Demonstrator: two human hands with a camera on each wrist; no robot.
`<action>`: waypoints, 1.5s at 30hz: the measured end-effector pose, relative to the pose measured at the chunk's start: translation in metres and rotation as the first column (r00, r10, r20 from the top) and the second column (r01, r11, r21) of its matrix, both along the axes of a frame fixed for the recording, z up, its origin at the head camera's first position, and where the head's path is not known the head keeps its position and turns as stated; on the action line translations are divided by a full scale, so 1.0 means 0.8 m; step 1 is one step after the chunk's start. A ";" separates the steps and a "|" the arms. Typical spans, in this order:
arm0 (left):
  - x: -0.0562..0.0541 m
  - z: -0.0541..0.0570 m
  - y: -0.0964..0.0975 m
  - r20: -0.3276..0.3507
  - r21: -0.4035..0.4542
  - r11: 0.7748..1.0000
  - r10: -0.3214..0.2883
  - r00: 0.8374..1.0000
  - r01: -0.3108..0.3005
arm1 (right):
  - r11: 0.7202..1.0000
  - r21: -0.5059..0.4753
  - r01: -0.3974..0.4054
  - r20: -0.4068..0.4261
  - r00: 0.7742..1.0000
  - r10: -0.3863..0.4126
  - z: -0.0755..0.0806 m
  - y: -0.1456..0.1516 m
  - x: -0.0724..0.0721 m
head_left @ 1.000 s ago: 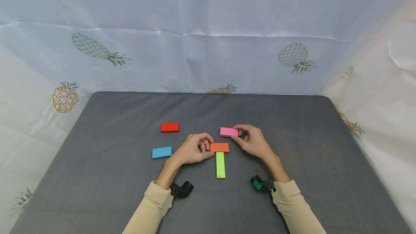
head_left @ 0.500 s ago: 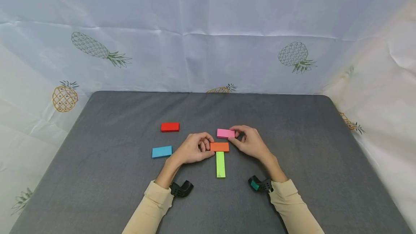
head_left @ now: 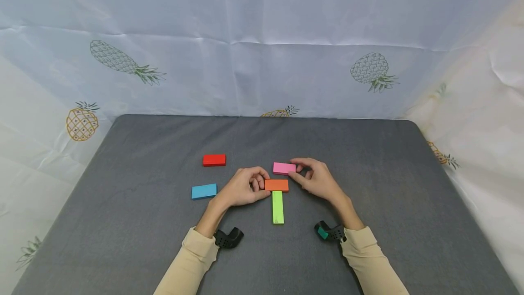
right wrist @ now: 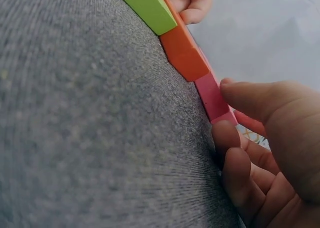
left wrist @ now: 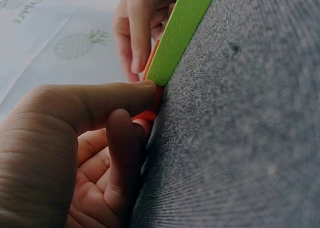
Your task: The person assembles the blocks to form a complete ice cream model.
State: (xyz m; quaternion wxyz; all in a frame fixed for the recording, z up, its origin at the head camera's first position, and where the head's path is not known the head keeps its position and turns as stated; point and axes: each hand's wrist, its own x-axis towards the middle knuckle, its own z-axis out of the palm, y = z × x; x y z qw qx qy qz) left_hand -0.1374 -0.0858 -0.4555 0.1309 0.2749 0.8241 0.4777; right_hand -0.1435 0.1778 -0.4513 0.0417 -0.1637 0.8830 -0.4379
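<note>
My left hand point(head_left: 241, 188) pinches the left end of an orange block point(head_left: 276, 185) between thumb and forefinger. A light green block point(head_left: 278, 207) runs from the orange block's near side toward me, making a T with it. In the left wrist view the thumb's tip lies close by the green block point(left wrist: 177, 43). My right hand point(head_left: 319, 179) pinches the right end of a pink block point(head_left: 284, 168), which lies lengthwise just beyond the orange one. In the head view a narrow strip of grey shows between pink and orange.
A red block point(head_left: 214, 160) lies at the far left of the group, and a blue block point(head_left: 204, 191) sits beside the left wrist. The grey cloth-covered table point(head_left: 143, 240) meets a pineapple-printed curtain point(head_left: 262, 76) at its back edge.
My right hand has brought the pink block a little left and slightly nearer me, beyond the orange block; it has barely moved in the last half second. The left hand has stayed put.
</note>
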 end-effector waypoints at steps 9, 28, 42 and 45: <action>0.000 0.000 0.000 0.013 -0.010 1.000 0.015 1.000 -0.015 | 1.000 -0.005 -0.005 0.016 1.000 0.005 0.001 0.000 0.000; 0.000 -0.001 0.000 -0.009 0.010 1.000 0.001 1.000 -0.001 | 0.998 -0.028 -0.061 0.030 0.998 0.062 0.003 -0.007 0.003; 0.000 0.000 -0.001 -0.037 0.018 1.000 -0.007 0.999 0.008 | 0.995 -0.044 -0.086 0.012 0.996 0.087 0.002 -0.010 0.005; 0.000 0.000 -0.002 -0.036 0.021 1.000 -0.009 0.999 0.010 | 0.995 -0.046 -0.086 0.011 0.996 0.086 0.001 -0.010 0.005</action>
